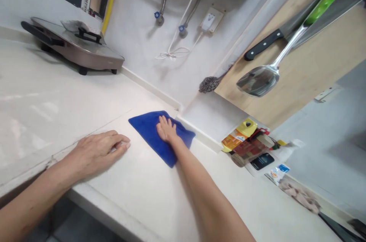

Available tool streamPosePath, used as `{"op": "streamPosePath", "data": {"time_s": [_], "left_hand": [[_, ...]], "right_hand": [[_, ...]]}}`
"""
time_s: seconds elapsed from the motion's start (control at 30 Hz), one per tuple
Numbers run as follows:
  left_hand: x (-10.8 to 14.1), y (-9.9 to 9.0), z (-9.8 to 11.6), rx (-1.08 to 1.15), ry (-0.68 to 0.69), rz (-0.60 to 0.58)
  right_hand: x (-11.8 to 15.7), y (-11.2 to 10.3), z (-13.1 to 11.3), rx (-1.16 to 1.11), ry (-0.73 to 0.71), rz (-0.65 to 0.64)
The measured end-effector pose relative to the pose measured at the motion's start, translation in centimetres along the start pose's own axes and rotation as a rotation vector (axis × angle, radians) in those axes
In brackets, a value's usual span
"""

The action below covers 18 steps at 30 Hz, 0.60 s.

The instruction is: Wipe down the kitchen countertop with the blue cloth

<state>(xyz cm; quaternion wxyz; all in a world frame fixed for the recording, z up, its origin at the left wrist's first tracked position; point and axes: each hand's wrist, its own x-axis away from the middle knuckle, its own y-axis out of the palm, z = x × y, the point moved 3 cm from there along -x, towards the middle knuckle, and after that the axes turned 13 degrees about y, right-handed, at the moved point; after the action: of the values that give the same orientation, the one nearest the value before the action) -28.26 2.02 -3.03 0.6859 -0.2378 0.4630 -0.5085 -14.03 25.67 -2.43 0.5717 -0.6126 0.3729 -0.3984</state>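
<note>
A blue cloth (154, 131) lies spread on the white countertop (126, 192), close to the corner by the wall. My right hand (167, 129) presses down on the cloth with its palm flat and its fingers apart. To the left, my left hand (100, 150) rests on the bare counter near the seam, apart from the cloth. Its fingers are loosely bent, with a gap between thumb and forefinger, and nothing shows in it.
An electric pan (82, 53) with a glass lid stands at the back left. A wooden board (323, 70), a knife (263, 45), a spatula (259, 79) and a steel scourer (209, 84) hang at the right. Several bottles and packets (261, 160) line the right wall.
</note>
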Motion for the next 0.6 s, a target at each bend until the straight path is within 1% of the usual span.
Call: {"op": "streamPosePath", "data": {"time_s": [0.1, 0.2, 0.27, 0.37, 0.47, 0.6], "left_hand": [[-0.1, -0.1, -0.5, 0.029, -0.049, 0.012], [-0.3, -0.5, -0.9, 0.066, -0.158, 0.002], [-0.5, -0.9, -0.9, 0.099, -0.235, -0.024], [-0.8, -1.6, -0.3, 0.124, -0.290, -0.049], [-0.9, -2.2, 0.7, 0.092, -0.290, -0.037], [-0.9, -2.2, 1.7, 0.044, -0.275, -0.041]], "right_hand": [[-0.2, -0.3, -0.8, -0.013, 0.024, -0.003], [1.4, -0.6, -1.0, -0.031, -0.024, -0.013], [3.3, -0.7, -1.0, -0.046, -0.081, -0.027], [6.5, -0.5, -0.7, -0.063, -0.166, -0.039], [9.8, -0.4, 0.0, -0.082, -0.222, -0.038], [14.2, -0.5, 2.0, -0.145, -0.274, -0.054]]}}
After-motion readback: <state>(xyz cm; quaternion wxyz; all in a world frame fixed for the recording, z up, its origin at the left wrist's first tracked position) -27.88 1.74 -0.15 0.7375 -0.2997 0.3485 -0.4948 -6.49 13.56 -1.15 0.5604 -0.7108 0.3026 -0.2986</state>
